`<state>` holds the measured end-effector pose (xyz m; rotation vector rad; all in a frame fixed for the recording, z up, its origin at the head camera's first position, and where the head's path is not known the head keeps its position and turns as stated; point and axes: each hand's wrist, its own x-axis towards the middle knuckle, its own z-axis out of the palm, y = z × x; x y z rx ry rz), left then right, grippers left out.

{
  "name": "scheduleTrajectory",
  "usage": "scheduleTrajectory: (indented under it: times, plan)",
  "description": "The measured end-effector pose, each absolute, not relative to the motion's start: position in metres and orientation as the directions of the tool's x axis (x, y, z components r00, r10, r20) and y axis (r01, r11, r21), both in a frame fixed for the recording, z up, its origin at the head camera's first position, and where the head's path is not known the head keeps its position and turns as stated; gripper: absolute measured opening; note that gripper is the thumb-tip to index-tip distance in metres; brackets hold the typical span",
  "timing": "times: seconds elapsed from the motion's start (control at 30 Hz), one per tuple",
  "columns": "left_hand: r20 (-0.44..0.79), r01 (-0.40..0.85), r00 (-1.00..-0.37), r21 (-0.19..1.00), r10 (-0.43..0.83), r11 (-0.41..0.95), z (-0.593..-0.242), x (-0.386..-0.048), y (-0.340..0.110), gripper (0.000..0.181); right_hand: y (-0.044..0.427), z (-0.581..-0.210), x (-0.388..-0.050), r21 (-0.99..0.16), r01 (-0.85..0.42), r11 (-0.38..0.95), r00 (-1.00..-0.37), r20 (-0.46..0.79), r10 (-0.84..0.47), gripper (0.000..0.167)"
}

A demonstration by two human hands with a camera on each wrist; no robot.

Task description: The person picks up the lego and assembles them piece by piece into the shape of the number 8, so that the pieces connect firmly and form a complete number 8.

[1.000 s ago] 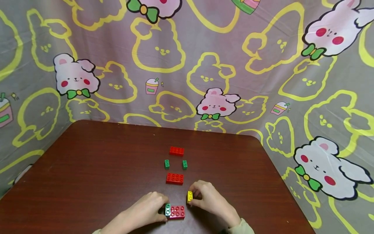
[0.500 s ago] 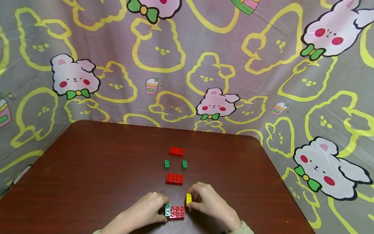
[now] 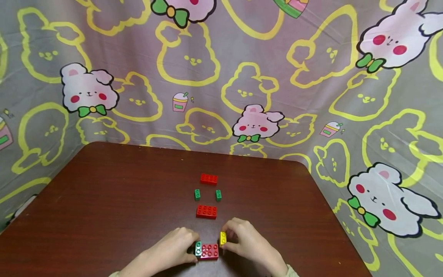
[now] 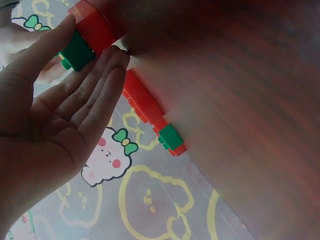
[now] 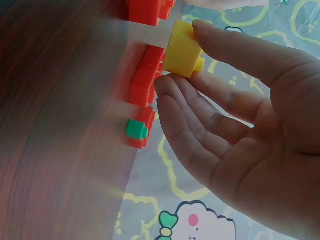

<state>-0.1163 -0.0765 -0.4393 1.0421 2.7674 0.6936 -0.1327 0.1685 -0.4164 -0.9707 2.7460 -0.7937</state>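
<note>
Near the front of the table my left hand (image 3: 176, 246) pinches a small green toy brick (image 3: 198, 249) between thumb and fingers. That green brick sits against the left end of a red eight-stud brick (image 3: 210, 251); in the left wrist view the green brick (image 4: 77, 51) and red brick (image 4: 95, 27) touch. My right hand (image 3: 250, 242) pinches a small yellow two-stud brick (image 3: 223, 239) just right of the red brick's far corner. In the right wrist view the yellow brick (image 5: 181, 50) is held off the table, studs turned toward the palm, apart from the red brick (image 5: 144, 11).
Farther back lies another red brick (image 3: 206, 212), with two small green bricks (image 3: 197, 194) side by side beyond it. A third red brick (image 3: 209, 179) lies behind those. The brown table (image 3: 121, 184) ends at a curtain (image 3: 207, 77) printed with cartoon animals.
My right hand has moved slightly toward me and to the left with the yellow brick, closer to the near red brick. My left hand has stayed in place on the green brick.
</note>
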Motion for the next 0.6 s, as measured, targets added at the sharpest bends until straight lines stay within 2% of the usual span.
scheduleTrajectory:
  times: [0.27,0.6]
  plan:
    - [0.065,0.6,-0.76,0.452,0.646,0.66,-0.439,-0.115,-0.076,0.025,0.167,-0.412,-0.128,-0.502,-0.545,0.672,-0.786,0.028,-0.617,0.024]
    - [0.081,0.607,-0.76,0.442,0.644,0.661,-0.44,-0.115,-0.076,0.025,0.166,-0.413,-0.121,-0.494,-0.588,0.641,-0.76,0.066,-0.646,0.025]
